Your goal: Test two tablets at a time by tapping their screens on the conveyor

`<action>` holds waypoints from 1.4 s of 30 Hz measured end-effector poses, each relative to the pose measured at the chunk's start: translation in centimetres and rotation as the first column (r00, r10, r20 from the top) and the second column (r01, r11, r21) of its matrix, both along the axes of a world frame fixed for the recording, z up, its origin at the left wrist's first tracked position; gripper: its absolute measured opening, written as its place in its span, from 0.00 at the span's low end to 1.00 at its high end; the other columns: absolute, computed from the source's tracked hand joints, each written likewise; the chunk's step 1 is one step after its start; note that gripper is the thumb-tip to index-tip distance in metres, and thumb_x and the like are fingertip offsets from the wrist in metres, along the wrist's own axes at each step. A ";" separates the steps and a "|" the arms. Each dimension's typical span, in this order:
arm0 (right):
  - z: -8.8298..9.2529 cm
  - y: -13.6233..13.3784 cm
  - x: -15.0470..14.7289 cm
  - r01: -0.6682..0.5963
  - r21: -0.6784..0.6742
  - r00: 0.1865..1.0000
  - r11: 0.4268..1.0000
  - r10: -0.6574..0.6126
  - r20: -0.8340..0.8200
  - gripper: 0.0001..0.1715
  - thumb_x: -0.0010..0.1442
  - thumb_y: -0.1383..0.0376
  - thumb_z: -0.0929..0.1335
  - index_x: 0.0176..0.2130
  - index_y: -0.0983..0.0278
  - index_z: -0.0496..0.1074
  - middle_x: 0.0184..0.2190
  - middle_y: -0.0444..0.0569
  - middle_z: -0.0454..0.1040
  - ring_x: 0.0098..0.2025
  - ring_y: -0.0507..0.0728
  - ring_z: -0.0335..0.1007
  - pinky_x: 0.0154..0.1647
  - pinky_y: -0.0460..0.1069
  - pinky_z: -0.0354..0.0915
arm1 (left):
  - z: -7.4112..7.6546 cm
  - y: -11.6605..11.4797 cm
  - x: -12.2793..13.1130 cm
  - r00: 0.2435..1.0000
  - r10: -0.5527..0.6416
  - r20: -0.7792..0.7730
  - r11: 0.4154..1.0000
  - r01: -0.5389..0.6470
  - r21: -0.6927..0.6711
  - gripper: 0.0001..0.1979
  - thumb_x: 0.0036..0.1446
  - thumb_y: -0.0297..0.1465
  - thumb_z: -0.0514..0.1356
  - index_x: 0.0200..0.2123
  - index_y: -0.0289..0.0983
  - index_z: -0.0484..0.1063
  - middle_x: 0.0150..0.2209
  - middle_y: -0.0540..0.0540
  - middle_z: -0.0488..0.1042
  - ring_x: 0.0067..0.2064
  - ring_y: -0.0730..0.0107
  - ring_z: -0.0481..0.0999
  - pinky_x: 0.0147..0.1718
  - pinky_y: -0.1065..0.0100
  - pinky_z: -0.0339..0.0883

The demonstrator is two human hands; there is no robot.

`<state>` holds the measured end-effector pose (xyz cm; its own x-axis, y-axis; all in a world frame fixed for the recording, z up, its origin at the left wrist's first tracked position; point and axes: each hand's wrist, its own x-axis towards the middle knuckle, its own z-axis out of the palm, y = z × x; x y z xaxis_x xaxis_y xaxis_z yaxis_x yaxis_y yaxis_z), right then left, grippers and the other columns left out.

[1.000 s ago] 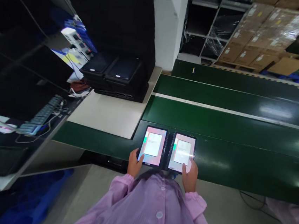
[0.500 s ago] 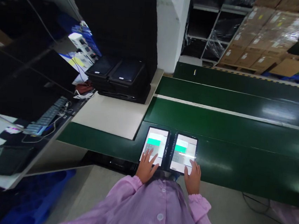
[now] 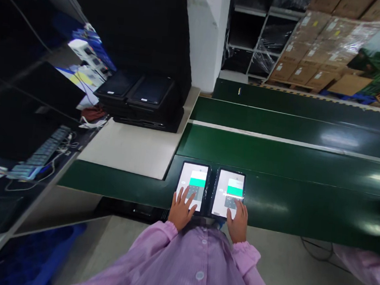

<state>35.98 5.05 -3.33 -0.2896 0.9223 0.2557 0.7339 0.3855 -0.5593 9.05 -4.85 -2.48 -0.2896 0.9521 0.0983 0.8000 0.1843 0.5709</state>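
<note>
Currently two lit tablets lie side by side on the green conveyor belt (image 3: pixel 288 205), long axes pointing away from the person. Left hand (image 3: pixel 181 209) rests fingers spread on left tablet (image 3: pixel 192 186); right hand (image 3: pixel 237 215) likewise on right tablet (image 3: pixel 228 193). Neither grips anything.

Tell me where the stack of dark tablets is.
In the head view, the stack of dark tablets sits upper left on the pale tabletop, beside the white pillar.
</note>
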 end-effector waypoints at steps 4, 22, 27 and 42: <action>0.0 -0.2 0.0 -0.015 -0.025 1.000 1.000 0.015 0.004 0.30 0.72 0.53 0.60 0.65 0.65 0.63 0.61 0.61 0.71 0.68 0.67 0.61 0.70 0.70 0.54 | 0.1 0.1 -0.2 1.000 0.006 -0.026 1.000 -0.005 0.019 0.27 0.67 0.42 0.57 0.68 0.47 0.67 0.74 0.41 0.54 0.76 0.42 0.46 0.71 0.33 0.37; 0.8 -0.5 1.9 0.130 -0.070 0.979 0.989 -0.139 -0.147 0.24 0.73 0.52 0.59 0.45 0.64 0.77 0.51 0.60 0.78 0.55 0.64 0.72 0.59 0.64 0.66 | 1.2 1.2 1.0 0.980 -0.147 0.135 0.986 0.134 0.103 0.25 0.70 0.36 0.52 0.67 0.39 0.63 0.72 0.36 0.59 0.76 0.48 0.47 0.71 0.35 0.44; 0.5 -0.5 2.2 0.193 -0.122 0.959 0.974 -0.214 -0.185 0.25 0.72 0.49 0.59 0.42 0.63 0.76 0.46 0.60 0.79 0.51 0.64 0.73 0.57 0.63 0.68 | 1.6 4.6 3.8 0.916 -0.260 0.306 0.964 0.230 0.131 0.24 0.70 0.35 0.51 0.67 0.39 0.62 0.66 0.36 0.68 0.70 0.54 0.63 0.69 0.45 0.59; 1.0 2.2 0.5 0.137 -0.027 0.986 0.990 -0.139 -0.091 0.23 0.72 0.58 0.60 0.60 0.64 0.68 0.54 0.57 0.77 0.54 0.65 0.71 0.56 0.61 0.66 | 1.9 13.8 8.7 0.831 -0.537 0.146 0.843 0.525 0.113 0.23 0.68 0.31 0.52 0.64 0.36 0.65 0.62 0.37 0.72 0.73 0.56 0.58 0.69 0.48 0.60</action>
